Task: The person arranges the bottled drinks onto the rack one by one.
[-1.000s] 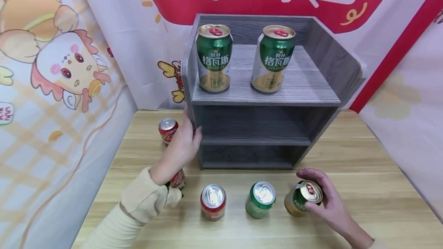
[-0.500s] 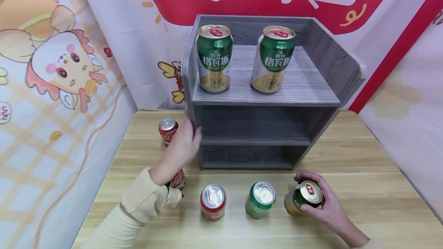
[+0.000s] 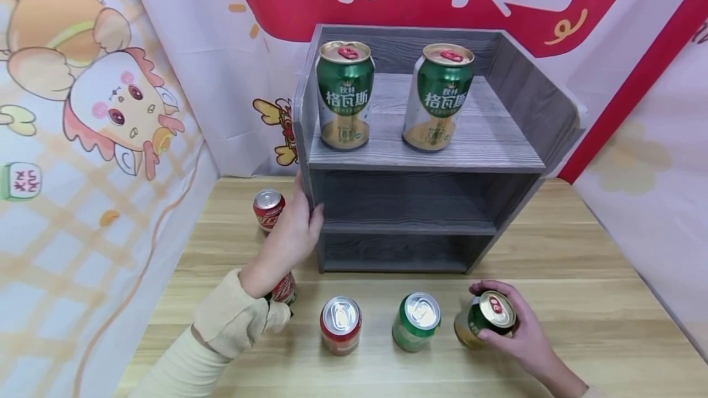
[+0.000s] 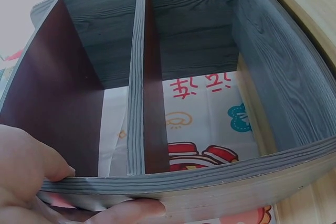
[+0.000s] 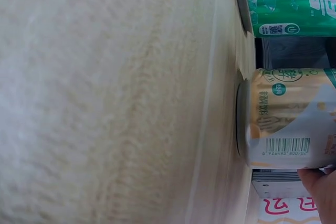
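Green and gold, a kvass-style can (image 3: pixel 475 321) stands upright on a wood-grain table (image 3: pixel 586 244) at 5 o'clock from a grey shelf unit (image 3: pixel 492 134), my right hand (image 3: pixel 522 330) curled round it with the thumb on the near side and fingers round the far side. In the right wrist view its barcode shows, with my fingertip touching the can at 5 o'clock. My left hand (image 3: pixel 293 226), at the unit's 8 o'clock, pinches the left side panel (image 3: pixel 306 91), thumb tip at the inner edge and fingers outside. Just beside that hand, at its 10 o'clock, stands a red can (image 3: pixel 268 209); at its 6 o'clock a 2nd red can (image 3: pixel 284 289) is partly hidden by my cream sleeve (image 3: pixel 232 312). Along the table at 9 o'clock from my right hand come a green can (image 3: pixel 416 322) with a silver lid and, farther along, a 3rd red can (image 3: pixel 340 327), both upright and apart. On the unit's top board, 2 green-and-gold cans (image 3: pixel 345 97) stand upright and apart, 1 toward 10 o'clock and 1 near 12. Behind at 12 o'clock hangs a red and white cloth (image 3: pixel 409 5).
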The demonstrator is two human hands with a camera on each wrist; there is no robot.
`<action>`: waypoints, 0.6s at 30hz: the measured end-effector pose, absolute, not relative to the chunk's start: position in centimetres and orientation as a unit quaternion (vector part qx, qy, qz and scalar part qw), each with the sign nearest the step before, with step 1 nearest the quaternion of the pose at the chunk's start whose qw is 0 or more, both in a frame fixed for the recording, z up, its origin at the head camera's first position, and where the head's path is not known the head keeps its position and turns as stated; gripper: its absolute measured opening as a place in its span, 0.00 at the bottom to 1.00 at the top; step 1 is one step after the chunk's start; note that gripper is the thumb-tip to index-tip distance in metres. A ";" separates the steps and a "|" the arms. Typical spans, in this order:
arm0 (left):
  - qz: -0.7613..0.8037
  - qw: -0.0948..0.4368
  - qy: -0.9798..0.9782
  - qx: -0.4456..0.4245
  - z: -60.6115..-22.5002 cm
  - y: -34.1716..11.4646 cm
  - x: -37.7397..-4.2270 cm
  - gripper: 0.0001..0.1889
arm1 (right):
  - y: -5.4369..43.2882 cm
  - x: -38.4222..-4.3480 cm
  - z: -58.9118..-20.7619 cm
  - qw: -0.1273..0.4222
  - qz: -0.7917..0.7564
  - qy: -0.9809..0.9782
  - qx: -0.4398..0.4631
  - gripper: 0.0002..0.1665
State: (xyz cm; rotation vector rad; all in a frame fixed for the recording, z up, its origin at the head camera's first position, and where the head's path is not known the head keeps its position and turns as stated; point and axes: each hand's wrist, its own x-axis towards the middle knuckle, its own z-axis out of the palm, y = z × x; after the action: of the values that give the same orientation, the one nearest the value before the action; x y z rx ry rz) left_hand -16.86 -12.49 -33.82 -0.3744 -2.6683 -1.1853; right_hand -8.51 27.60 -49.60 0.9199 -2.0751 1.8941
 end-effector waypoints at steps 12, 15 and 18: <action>-0.395 0.102 -0.905 -0.122 -34.1 -12.5 -16.8 0.39 | 27.5 -8.3 -49.8 0.094 0.613 -0.731 0.284 0.45; -0.391 0.102 -0.907 -0.120 -34.0 -12.5 -16.8 0.39 | 27.4 -8.2 -49.6 0.097 0.606 -0.738 0.281 0.43; -0.391 0.101 -0.907 -0.120 -34.0 -12.5 -16.9 0.39 | 27.5 -8.2 -49.3 0.101 0.586 -0.756 0.273 0.43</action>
State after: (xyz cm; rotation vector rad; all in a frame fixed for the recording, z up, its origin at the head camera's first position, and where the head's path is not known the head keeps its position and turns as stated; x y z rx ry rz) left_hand -16.89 -12.47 -33.97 -0.3558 -2.6788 -1.1548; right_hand -8.18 27.49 -49.26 0.8071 -2.2343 1.7307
